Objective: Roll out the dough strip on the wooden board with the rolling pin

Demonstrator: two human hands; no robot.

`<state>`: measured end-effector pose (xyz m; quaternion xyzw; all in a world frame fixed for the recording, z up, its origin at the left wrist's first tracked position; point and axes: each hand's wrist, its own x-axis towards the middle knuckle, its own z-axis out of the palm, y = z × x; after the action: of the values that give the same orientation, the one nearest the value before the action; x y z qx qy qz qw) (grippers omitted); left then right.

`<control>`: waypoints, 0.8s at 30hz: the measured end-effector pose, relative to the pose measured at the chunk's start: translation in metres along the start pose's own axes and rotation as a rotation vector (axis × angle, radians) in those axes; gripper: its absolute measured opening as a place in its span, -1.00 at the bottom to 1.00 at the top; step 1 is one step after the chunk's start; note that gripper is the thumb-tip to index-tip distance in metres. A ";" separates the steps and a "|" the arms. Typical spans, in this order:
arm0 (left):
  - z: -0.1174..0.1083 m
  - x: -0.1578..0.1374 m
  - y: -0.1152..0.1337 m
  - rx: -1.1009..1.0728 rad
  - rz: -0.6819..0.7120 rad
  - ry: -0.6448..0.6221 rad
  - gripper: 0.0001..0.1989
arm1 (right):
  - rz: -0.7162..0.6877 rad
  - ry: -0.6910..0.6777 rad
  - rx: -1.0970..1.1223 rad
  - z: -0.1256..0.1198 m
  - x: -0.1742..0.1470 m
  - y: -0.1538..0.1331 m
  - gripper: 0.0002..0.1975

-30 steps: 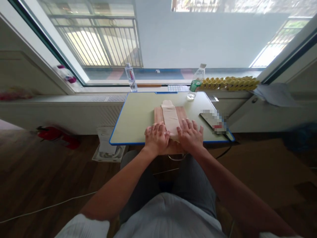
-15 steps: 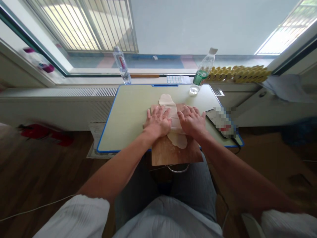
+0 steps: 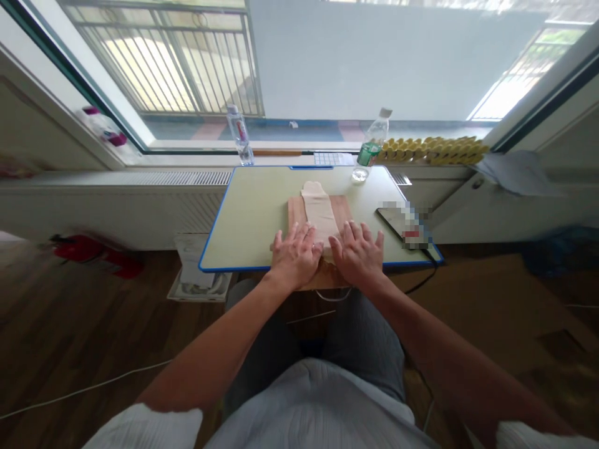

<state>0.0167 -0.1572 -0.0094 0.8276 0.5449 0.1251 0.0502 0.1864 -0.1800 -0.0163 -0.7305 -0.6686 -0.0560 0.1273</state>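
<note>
A long strip of pale rolled-out dough [image 3: 321,212] lies over a wooden cutting board [image 3: 296,211], its far end reaching past the board's back edge. Both palms rest on a pale rod, apparently a rolling pin [image 3: 327,251], lying crosswise over the dough's near part. My left hand [image 3: 296,252] is flat with fingers spread, on the rod's left part. Flat on its right part is my right hand [image 3: 359,251], fingers also stretched out. Most of the rod is hidden under the hands, and so is much of the near dough.
The board overhangs the front of a small blue-edged table [image 3: 248,218]. A green-labelled bottle [image 3: 369,153] and a phone-like dark device [image 3: 397,227] with a cable are at the right. Another bottle [image 3: 241,137] stands at back left. A red fire extinguisher [image 3: 96,252] lies on the floor.
Both hands have moved toward my body along the dough, from mid-board to its near part. More of the far dough shows now. The camera view has shifted slightly.
</note>
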 end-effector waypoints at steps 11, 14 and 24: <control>-0.004 -0.056 0.002 0.018 0.039 0.015 -0.36 | -0.058 0.023 -0.016 -0.007 -0.059 -0.003 -0.27; -0.002 -0.038 -0.001 0.022 0.011 0.006 -0.37 | -0.034 0.012 -0.007 -0.004 -0.039 -0.003 -0.30; 0.003 0.096 -0.028 0.016 -0.057 -0.112 -0.28 | -0.040 -0.150 0.053 0.014 0.102 0.011 -0.27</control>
<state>0.0285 -0.0577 -0.0033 0.8179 0.5655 0.0729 0.0774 0.2063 -0.0785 -0.0055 -0.7154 -0.6921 0.0138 0.0949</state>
